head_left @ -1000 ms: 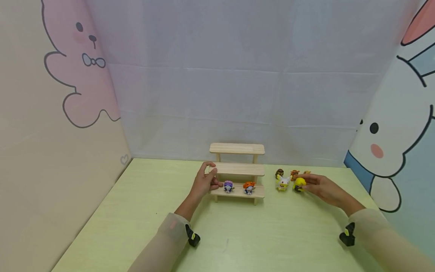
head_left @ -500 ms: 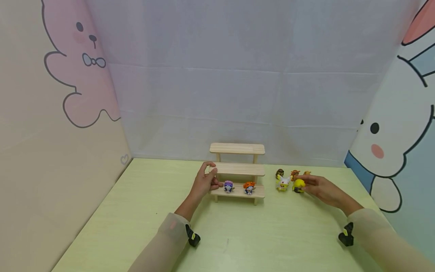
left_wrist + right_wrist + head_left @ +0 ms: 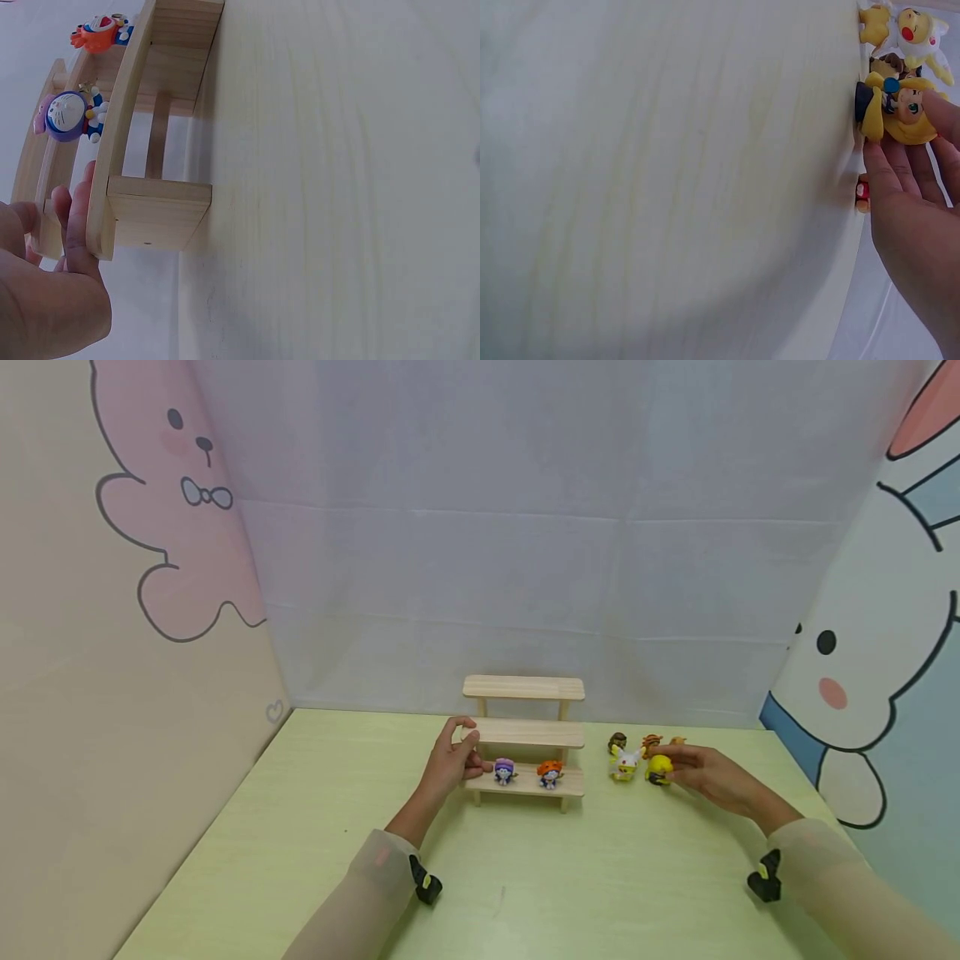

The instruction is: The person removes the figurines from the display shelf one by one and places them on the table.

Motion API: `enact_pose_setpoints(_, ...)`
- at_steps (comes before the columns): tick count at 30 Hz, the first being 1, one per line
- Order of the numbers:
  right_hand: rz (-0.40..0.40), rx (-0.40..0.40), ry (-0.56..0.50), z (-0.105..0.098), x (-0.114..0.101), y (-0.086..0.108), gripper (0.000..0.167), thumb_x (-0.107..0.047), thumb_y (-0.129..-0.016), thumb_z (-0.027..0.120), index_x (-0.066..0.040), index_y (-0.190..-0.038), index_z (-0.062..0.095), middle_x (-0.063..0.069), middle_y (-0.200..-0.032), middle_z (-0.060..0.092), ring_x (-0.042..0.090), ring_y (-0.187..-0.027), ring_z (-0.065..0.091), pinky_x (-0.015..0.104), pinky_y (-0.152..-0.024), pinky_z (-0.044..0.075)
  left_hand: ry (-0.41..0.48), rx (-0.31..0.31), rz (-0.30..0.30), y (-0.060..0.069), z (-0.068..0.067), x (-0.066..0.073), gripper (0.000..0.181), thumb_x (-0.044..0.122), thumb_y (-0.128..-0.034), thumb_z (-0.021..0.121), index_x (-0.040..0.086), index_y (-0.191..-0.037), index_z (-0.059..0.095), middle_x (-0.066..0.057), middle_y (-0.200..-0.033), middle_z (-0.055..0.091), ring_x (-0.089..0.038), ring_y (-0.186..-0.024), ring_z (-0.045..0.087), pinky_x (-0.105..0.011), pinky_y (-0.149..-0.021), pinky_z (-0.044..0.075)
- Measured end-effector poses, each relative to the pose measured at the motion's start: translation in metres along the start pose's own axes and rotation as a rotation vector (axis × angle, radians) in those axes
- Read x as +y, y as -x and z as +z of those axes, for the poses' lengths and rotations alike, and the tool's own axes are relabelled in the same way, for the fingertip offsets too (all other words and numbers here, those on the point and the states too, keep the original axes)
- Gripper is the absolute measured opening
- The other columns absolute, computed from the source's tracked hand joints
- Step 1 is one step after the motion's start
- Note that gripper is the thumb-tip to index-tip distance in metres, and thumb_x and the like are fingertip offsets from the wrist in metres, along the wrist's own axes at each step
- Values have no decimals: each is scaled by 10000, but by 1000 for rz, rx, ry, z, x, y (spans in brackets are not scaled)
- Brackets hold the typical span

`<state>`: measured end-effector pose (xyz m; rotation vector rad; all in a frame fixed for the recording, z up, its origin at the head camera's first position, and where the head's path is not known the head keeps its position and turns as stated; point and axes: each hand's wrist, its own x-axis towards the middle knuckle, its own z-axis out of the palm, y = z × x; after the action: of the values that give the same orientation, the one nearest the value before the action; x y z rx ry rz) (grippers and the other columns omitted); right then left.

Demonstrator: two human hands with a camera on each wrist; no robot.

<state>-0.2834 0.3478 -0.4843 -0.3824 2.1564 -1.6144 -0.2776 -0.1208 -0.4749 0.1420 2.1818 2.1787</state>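
A three-tier wooden display stand [image 3: 522, 732] stands on the table. My left hand [image 3: 447, 764] grips its left end around the middle board, and in the left wrist view other fingers [image 3: 79, 225] lie along the bottom board. On that board stand a purple-hatted cat figurine [image 3: 504, 771] and an orange-hatted cat figurine [image 3: 550, 774]. My right hand [image 3: 708, 777] holds a yellow-haired figurine [image 3: 901, 109] between thumb and fingers; it is upright, with its base at the tabletop. Beside it stands a white-and-yellow figurine [image 3: 623, 764].
Behind the held figurine are a brown figurine [image 3: 617, 742], an orange-brown figurine [image 3: 651, 744] and a small one [image 3: 677, 741] partly hidden by the right hand. A white cloth backdrop [image 3: 450, 568] hangs behind the pale yellow table [image 3: 570, 877].
My right hand and forearm have shifted slightly to the left, and the yellow-haired figurine has turned a little. The left hand and the stand look unchanged.
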Motion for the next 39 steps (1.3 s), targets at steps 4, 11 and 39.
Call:
enact_pose_setpoints(4,-22,-2,6,0,-2,1,579,-120,-1049,615,47,-1549,377,310,-1639,219,-76,-1215,514,195,-983,501,-2,6,1,0,0,-1,282,304,-1091,546,159,-1329,503,-76,-687,618,-358,-795,772,-280,-615,612)
enact_pose_setpoints(11,-29,-2,24,-2,-7,3,576,-138,-1051,616,50,-1543,383,305,-1634,242,-113,-1218,480,144,-980,466,15,-4,-7,0,0,-1,313,294,-1093,541,151,-1363,476,-97,-696,625,-378,-805,769,-307,-628,618)
enact_pose_setpoints(39,-85,62,79,-2,-43,7,587,-106,-1069,572,99,-1554,312,349,-1607,268,-96,-1227,535,142,-981,474,-2,6,9,3,2,2,235,274,-1096,541,171,-1303,505,-57,-667,600,-259,-718,770,-260,-588,603)
